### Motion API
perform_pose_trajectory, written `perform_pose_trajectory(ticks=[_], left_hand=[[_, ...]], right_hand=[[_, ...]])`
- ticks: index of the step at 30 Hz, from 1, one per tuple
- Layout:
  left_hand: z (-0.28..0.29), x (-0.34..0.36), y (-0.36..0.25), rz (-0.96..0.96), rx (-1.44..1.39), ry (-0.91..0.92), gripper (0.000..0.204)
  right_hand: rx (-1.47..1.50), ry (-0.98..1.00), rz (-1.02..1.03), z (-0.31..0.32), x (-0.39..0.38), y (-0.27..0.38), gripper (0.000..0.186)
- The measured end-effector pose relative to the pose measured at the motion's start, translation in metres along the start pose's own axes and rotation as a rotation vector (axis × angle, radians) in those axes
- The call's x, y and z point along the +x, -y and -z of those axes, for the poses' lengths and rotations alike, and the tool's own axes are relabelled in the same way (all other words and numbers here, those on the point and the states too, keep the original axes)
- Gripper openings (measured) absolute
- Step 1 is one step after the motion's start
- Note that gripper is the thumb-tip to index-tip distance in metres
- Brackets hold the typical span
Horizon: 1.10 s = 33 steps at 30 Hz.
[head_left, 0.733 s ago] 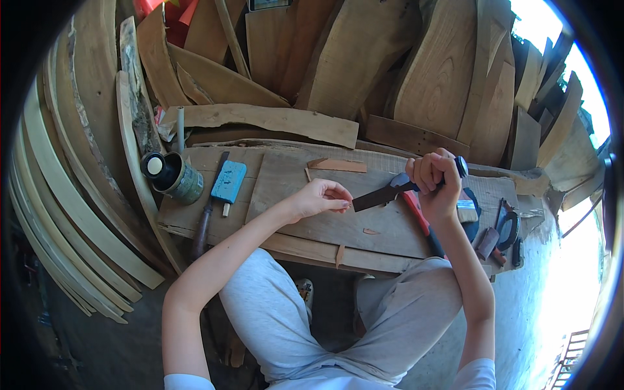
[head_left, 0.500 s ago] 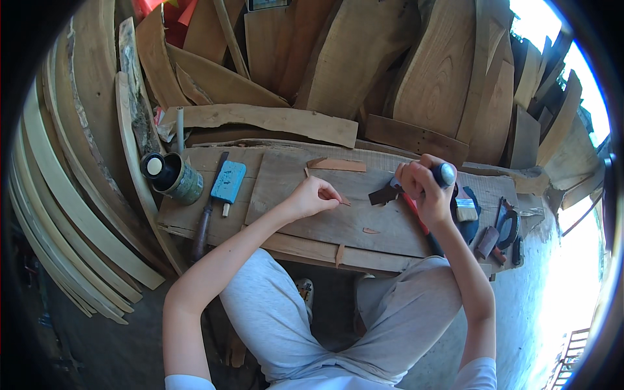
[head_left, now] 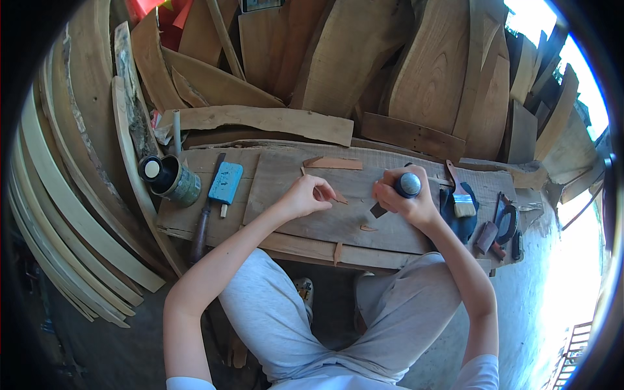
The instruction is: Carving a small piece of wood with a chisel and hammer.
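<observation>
My left hand (head_left: 311, 196) is closed in a pinch on a small reddish-brown wood piece (head_left: 340, 197), just above the board (head_left: 286, 201). To its right, my right hand (head_left: 411, 194) is wrapped round a chisel (head_left: 407, 185) with a round, metal-capped handle. Its dark flat blade points down and left toward the board; the rest of it is hidden by my fingers. Near the blade a small wood chip (head_left: 368, 227) lies on the board. A longer reddish-brown wood strip (head_left: 335, 164) lies behind my left hand.
At the left stand a blue block (head_left: 226, 182), a long dark-handled tool (head_left: 201, 234) and a cup (head_left: 180, 188) holding a black container. A paintbrush (head_left: 463, 200) lies on dark cloth at the right, beside several small tools (head_left: 500, 227). Wood planks (head_left: 422, 65) lean behind the bench.
My right hand has come left and slightly down with the chisel, uncovering the paintbrush's handle. A red-handled thing near it is out of sight now. My left hand has barely shifted.
</observation>
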<state>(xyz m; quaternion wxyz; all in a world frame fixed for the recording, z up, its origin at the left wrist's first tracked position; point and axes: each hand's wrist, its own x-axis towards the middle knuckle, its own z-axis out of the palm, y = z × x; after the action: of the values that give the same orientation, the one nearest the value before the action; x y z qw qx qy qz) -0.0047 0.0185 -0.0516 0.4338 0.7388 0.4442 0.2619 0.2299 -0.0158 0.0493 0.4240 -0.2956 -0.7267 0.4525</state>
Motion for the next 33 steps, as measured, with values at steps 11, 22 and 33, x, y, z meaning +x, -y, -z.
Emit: perform_pose_trajectory(ticks=[11,22,33], left_hand=[[-0.026,-0.019,-0.044,-0.250,0.417,0.491,0.032],[-0.027,-0.015,-0.033,-0.246,0.450,0.568,0.019],[-0.030,-0.022,-0.041,-0.257,0.458,0.620,0.013]], right_hand=[[-0.019,0.088,-0.070,-0.002,0.002,-0.003,0.024],[0.001,0.077,-0.110,-0.002,0.002,-0.003,0.025],[-0.021,0.121,-0.030,0.002,0.003,-0.008,0.025]])
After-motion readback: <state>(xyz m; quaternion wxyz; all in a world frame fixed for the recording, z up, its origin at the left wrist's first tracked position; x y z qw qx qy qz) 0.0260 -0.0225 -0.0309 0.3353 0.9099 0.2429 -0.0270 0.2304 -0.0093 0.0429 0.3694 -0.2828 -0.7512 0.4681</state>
